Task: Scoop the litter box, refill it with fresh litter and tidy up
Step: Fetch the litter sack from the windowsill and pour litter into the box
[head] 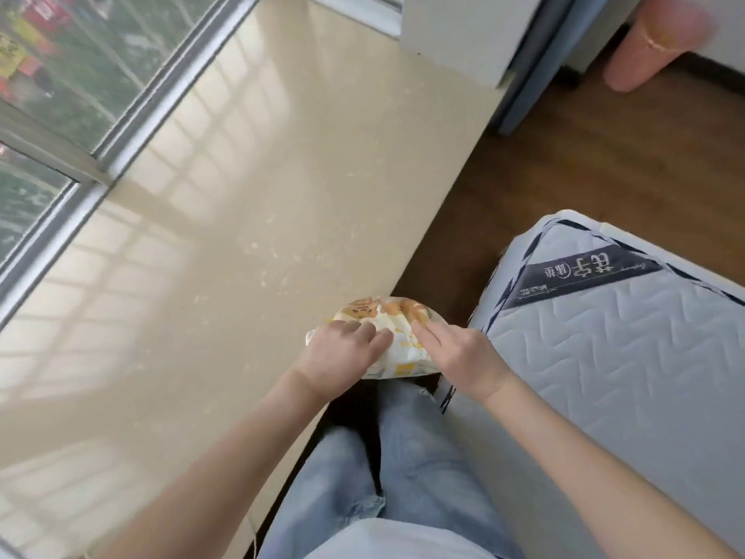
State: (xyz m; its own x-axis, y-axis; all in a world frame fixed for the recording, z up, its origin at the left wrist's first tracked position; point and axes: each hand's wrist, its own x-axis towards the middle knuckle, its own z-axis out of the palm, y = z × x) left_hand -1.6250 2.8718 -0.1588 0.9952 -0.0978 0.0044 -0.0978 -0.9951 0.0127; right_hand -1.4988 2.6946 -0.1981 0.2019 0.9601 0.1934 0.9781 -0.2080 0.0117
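A white and orange printed litter bag (397,328) sits low in front of my knees, between the beige window ledge and the mattress. Both hands are on its top. My left hand (342,357) grips the bag's left side with curled fingers. My right hand (459,353) pinches the crumpled top on the right. The bag's lower part is hidden behind my hands and legs. No litter box or scoop is in view.
A wide beige window ledge (225,219) with scattered crumbs runs along the left under the window (60,94). A grey quilted mattress (621,344) lies at right. Brown wooden floor (564,163) stretches beyond, with a pink cylinder (653,42) at the top right.
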